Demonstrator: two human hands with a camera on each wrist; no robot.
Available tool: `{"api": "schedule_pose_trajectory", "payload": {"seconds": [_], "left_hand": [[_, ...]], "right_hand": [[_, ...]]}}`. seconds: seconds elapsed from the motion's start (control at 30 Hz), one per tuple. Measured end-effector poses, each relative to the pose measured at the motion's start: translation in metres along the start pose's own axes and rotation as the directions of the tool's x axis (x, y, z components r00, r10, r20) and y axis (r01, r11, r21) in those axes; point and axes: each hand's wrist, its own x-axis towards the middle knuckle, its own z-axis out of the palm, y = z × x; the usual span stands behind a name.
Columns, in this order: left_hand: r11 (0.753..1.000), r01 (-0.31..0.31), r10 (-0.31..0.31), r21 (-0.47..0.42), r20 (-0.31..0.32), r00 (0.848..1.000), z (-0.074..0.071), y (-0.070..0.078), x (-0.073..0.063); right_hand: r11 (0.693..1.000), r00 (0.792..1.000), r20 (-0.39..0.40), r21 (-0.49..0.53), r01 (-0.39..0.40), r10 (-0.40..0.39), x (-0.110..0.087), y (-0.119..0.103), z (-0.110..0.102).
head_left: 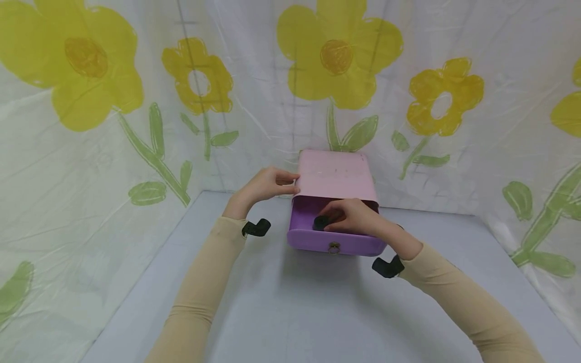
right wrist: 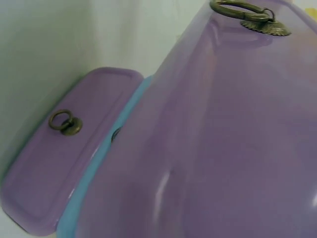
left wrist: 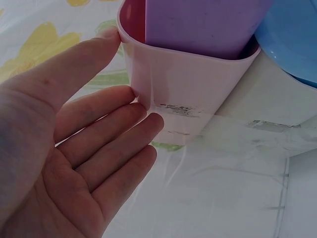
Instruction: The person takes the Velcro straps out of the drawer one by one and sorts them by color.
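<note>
A pink drawer unit (head_left: 337, 174) stands against the back curtain with its top purple drawer (head_left: 313, 241) pulled out. My right hand (head_left: 351, 216) reaches over the drawer and pinches a small dark round object (head_left: 321, 222) inside it; its exact kind I cannot tell. In the right wrist view the drawer's purple front (right wrist: 237, 129) fills the picture and hides that hand. My left hand (head_left: 268, 185) is at the unit's left side. Its thumb and fingers, fairly straight, meet the pink shell (left wrist: 183, 82) in the left wrist view.
Lower in the stack are a blue drawer (left wrist: 292, 39) beside a white shell (left wrist: 262, 104) and another purple drawer front (right wrist: 84, 134) with a ring pull (right wrist: 60, 120). The pale table (head_left: 290, 312) extends in front. A flower-printed curtain (head_left: 254, 75) stands behind.
</note>
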Motion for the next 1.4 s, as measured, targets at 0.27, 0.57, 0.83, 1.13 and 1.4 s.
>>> {"api": "schedule_pose_trajectory", "payload": {"seconds": [0.27, 0.57, 0.83, 1.13, 1.4], "left_hand": [[1.000, 0.006, -0.006, 0.006, 0.005, 1.000, -0.001, 0.001, 0.000], [1.000, 0.020, -0.020, 0.008, 0.012, 1.000, -0.002, 0.002, -0.002], [1.000, 0.013, -0.013, -0.001, 0.011, 1.000, -0.001, 0.002, -0.002], [1.000, 0.012, -0.012, -0.003, 0.008, 1.000, -0.001, 0.001, 0.000], [1.000, 0.011, -0.011, 0.001, 0.013, 1.000, 0.000, 0.002, -0.001]], "right_hand": [[1.000, 0.998, -0.057, 0.009, 0.005, -0.004, -0.012, -0.002, -0.010], [0.997, 0.996, -0.090, 0.069, 0.031, -0.025, -0.025, -0.003, -0.024], [0.997, 0.995, -0.103, 0.075, -0.008, 0.015, -0.039, 0.004, -0.036], [0.996, 0.985, -0.152, 0.000, -0.086, 0.085, -0.058, 0.011, -0.051], [0.987, 0.972, -0.178, -0.029, -0.159, 0.151, -0.074, 0.019, -0.063]]}}
